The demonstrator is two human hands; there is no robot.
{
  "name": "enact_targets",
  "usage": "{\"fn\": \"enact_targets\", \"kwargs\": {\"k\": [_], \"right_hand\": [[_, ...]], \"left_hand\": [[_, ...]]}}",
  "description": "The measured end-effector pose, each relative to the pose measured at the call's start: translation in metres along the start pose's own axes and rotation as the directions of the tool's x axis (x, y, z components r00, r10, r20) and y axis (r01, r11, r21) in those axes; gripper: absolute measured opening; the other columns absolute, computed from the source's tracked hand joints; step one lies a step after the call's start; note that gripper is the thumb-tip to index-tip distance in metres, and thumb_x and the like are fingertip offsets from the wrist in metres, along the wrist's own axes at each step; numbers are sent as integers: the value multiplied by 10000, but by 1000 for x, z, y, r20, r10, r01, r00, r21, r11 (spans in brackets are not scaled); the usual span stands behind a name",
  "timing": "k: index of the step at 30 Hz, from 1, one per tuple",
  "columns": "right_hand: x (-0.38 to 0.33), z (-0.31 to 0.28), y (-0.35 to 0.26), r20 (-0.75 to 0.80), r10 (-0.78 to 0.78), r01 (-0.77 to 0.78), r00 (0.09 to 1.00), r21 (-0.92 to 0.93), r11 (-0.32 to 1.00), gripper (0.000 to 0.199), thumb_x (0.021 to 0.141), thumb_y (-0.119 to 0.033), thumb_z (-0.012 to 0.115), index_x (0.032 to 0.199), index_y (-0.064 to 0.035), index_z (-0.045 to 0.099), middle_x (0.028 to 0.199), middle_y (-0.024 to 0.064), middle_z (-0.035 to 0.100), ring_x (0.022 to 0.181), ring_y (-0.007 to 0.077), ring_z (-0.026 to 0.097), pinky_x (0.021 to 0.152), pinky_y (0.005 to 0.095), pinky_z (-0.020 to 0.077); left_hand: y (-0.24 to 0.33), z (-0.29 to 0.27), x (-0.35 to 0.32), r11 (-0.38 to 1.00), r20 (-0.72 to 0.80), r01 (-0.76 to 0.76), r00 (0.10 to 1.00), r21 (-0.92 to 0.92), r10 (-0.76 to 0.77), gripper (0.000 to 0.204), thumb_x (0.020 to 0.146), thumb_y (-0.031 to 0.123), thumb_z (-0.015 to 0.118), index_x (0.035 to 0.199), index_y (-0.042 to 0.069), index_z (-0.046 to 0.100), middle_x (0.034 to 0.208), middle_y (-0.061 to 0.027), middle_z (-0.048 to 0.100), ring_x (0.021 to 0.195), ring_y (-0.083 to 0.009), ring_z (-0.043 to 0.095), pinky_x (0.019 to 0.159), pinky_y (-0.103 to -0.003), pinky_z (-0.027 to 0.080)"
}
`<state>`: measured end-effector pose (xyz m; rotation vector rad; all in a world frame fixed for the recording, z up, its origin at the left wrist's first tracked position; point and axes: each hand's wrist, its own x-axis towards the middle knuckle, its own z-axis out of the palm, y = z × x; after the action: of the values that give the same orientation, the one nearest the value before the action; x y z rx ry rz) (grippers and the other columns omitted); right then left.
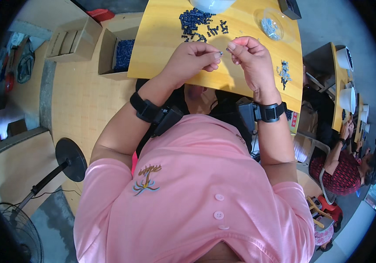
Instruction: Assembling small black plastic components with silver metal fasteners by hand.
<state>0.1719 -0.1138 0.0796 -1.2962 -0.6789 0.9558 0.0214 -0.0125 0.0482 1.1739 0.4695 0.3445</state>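
While both hands meet above the counter [161, 48], each pinches a tiny part.
The left hand [192, 59] and right hand [251, 59] grip small dark pieces [220, 53] between fingertips, fingers clenched; a dark parts pile [196, 24] and clear dish [270, 24] lie beyond.

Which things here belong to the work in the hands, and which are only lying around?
In use:
- left hand and right hand, each pinching a tiny part
- pile of dark blue parts on the yellow table
- clear dish of small metal pieces
- small heap of parts

Lying about:
- cardboard boxes
- floor fan
- white bowl
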Motion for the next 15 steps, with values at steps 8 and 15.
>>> {"fn": "enact_targets", "kwargs": {"k": [8, 15], "right_hand": [[-7, 1, 1, -19, -31, 30, 999, -68, 997, 98, 802, -86, 691, 840, -20, 630, 643, -17, 572, 546, 39, 480, 509, 166, 370], [-12, 3, -2, -39, -68, 61, 997, -163, 985, 106, 800, -103, 698, 823, -20, 637, 630, -26, 569, 524, 23, 464, 479, 157, 354]], "left_hand": [[-2, 6, -1, 996, 18, -74, 997, 49, 73, 216, 871, 170, 620, 986, -11, 642, 838, -59, 648, 733, -104, 612, 698, -224, 498], [-1, 9, -4, 993, -10, -74, 997, 94, 75, 219, 867, 160, 624, 1001, -11, 644, 818, -62, 652, 722, -103, 611, 693, -224, 497]]}}
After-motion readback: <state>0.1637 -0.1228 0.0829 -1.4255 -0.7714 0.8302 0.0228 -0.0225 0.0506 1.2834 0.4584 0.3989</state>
